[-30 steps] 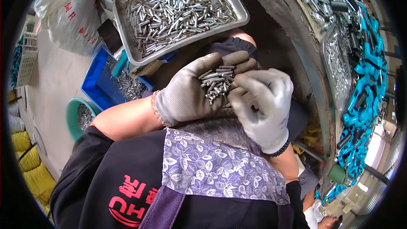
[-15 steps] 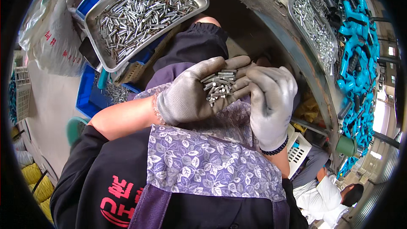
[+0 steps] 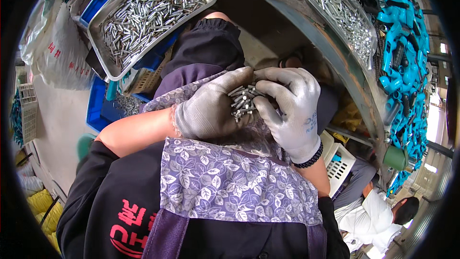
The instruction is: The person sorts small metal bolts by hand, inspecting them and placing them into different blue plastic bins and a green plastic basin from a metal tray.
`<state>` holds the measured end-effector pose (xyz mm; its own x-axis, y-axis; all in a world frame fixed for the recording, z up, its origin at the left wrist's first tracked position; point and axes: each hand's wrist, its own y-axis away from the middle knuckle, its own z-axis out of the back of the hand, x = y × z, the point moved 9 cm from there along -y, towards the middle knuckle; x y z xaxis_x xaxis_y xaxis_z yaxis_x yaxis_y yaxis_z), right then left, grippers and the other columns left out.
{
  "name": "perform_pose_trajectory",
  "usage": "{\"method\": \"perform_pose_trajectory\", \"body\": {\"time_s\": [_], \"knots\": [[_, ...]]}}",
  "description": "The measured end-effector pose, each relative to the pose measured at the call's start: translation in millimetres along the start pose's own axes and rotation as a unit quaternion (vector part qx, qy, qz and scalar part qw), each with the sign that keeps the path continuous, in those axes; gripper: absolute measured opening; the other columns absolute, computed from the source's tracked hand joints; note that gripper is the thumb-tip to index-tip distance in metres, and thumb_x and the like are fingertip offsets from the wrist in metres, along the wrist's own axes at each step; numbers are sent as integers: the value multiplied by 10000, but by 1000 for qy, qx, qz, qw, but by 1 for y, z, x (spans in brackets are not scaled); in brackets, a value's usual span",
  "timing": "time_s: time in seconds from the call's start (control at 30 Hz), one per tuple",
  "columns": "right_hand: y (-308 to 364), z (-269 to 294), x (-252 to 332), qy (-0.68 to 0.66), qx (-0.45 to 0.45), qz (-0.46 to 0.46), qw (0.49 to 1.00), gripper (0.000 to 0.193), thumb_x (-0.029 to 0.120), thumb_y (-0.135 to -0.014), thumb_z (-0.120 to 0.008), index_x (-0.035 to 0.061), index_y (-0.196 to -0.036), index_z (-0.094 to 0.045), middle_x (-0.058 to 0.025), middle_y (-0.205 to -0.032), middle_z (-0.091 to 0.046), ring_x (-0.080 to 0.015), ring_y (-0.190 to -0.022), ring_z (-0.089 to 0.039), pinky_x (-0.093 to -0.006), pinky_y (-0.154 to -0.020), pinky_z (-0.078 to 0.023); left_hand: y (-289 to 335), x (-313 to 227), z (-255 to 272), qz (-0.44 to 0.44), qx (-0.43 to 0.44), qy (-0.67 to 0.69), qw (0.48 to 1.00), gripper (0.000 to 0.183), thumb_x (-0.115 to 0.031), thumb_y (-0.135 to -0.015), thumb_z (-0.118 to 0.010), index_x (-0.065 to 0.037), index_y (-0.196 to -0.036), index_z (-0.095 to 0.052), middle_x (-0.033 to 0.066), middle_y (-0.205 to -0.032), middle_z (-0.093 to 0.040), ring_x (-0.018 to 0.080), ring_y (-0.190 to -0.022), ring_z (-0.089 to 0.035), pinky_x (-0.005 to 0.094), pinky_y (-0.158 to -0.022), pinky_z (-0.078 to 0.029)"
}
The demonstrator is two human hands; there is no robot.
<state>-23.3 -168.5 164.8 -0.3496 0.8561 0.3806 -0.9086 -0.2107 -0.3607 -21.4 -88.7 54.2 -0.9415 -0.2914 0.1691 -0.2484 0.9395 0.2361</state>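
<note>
Head cam: L gloved hand (image 3: 206,108) cupped round loose short metal pins (image 3: 243,100), approx. centre; R hand (image 3: 294,108) at their 3 o'clock, fingers curled, can't tell if pinching a pin. Prob. best: L palm level & cupped, R light, to limit spills.

Short, silvery-grey metal pins (image 3: 242,100), heaped at mixed angles in the cupped left hand (image 3: 207,109)

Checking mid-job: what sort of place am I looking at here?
Probably a small factory or workshop: short metal pins lie in the gloved left hand, more fill a metal tray, and turquoise parts are heaped at the right.
</note>
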Motion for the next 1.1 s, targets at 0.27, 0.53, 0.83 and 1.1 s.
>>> {"method": "perform_pose_trajectory", "body": {"time_s": [0.27, 0.53, 0.83, 1.1], "knots": [[13, 2, -5, 84, 6, -56, 995, 191, 150, -716, -750, 113, -893, -686, -13, -1037, -655, -269, -1053, -601, -470, -1002, -411, -12, 16, 11, 34, -11, 18, 999, 306, -351, -1085, -475, -115, -1225, -611, 57, -1072, -694, 179, -1000, -673, 377, -905, -567], [26, -16, -19, 18, -10, -70, 997, 185, 131, -689, -751, 124, -852, -663, -22, -1016, -648, -271, -1047, -596, -480, -1042, -387, -10, 12, 28, 59, 1, -8, 998, 297, -308, -1084, -478, -106, -1276, -582, 61, -1122, -686, 174, -1050, -665, 364, -969, -550], [34, -24, -29, -104, -91, -53, 989, 193, 117, -684, -745, 144, -861, -672, -31, -1024, -664, -285, -1039, -609, -510, -1050, -398, 0, 7, 15, 67, -57, -25, 996, 319, -308, -1111, -429, -63, -1245, -581, 68, -1125, -675, 174, -1038, -660, 344, -956, -539], [24, -34, -9, -16, -62, -13, 998, 178, 138, -715, -758, 162, -881, -698, -8, -1071, -680, -263, -1079, -604, -522, -1085, -370, 6, -3, 29, 57, 14, 20, 998, 311, -310, -1093, -454, -86, -1253, -599, 75, -1142, -692, 202, -1057, -678, 386, -1000, -532]]}}
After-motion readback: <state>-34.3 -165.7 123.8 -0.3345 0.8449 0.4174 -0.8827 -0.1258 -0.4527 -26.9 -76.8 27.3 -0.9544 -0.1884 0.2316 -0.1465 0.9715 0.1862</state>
